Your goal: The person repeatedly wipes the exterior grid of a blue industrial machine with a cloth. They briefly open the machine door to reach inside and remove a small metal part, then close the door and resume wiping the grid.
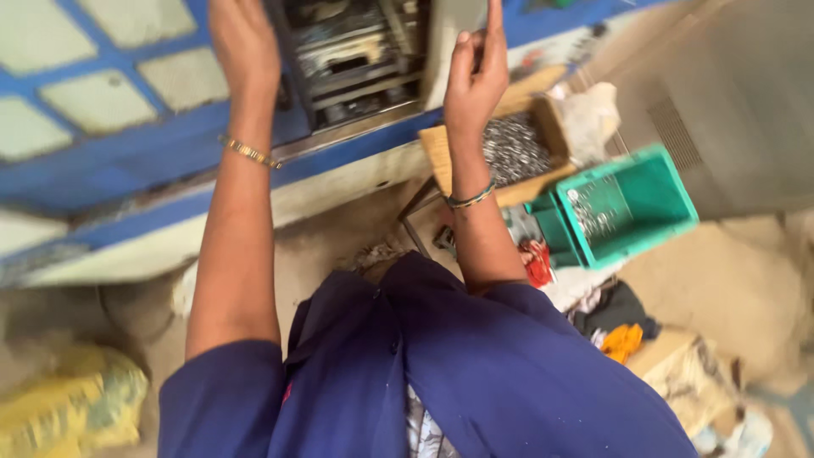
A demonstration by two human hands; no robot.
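Both hands up at blue press machine (356,51), left hand (244,42) grip unclear, right hand (475,72) loosely curled, empty; small metal parts (513,148) in cardboard box (441,153) likely light, slippery, pinch singly

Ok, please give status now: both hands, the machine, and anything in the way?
Left hand raised at blue machine, open. Right hand raised beside it, fingers half curled, nothing seen held. Cardboard box of small metal parts and green bin at right, apart from hands.

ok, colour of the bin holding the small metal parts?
Green bin, clearest in the head view.
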